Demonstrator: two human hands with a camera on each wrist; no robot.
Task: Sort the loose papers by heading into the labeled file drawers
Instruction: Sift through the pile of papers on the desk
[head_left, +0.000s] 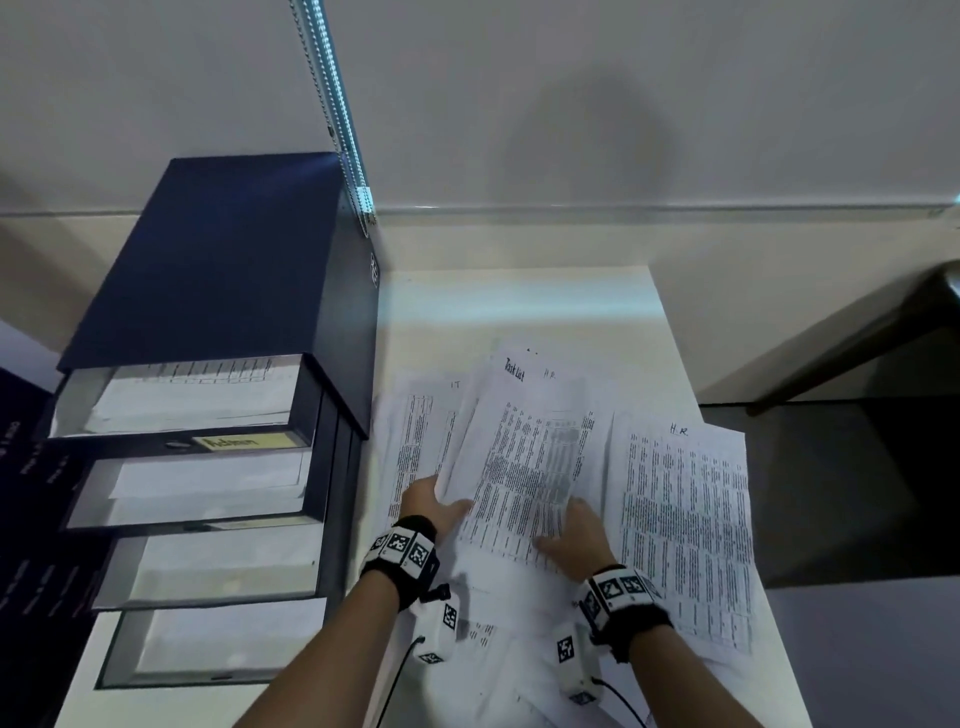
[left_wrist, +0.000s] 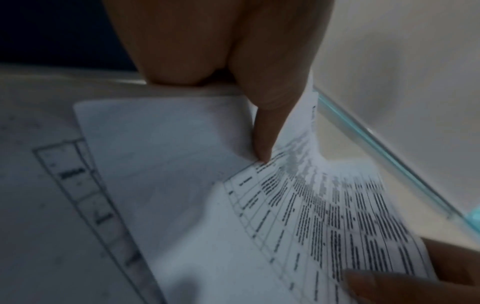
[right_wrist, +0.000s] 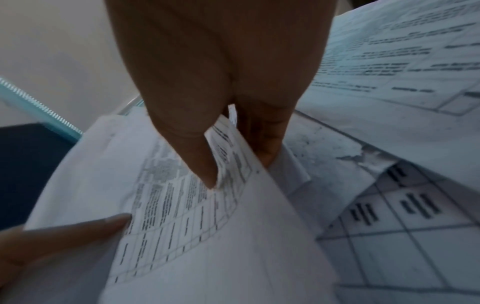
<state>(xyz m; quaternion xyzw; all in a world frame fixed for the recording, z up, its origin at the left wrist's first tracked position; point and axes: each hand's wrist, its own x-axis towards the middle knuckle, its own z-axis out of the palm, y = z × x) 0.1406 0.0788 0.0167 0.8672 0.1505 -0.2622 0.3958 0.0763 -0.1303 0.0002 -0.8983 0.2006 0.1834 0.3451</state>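
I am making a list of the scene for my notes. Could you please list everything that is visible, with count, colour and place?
file drawer unit: one, dark blue, left on the table; four drawers pulled out, with white papers inside
drawer label: one, yellow, on the top drawer front
held paper: one, white with printed table, heading "Task list", lifted at centre
paper marked IT: one, white, beside the unit
paper marked HR: one, white, at right
table: one, white
bead chain: one, silvery, hanging by the wall
left hand: pinches the held paper's left edge
right hand: pinches its lower edge
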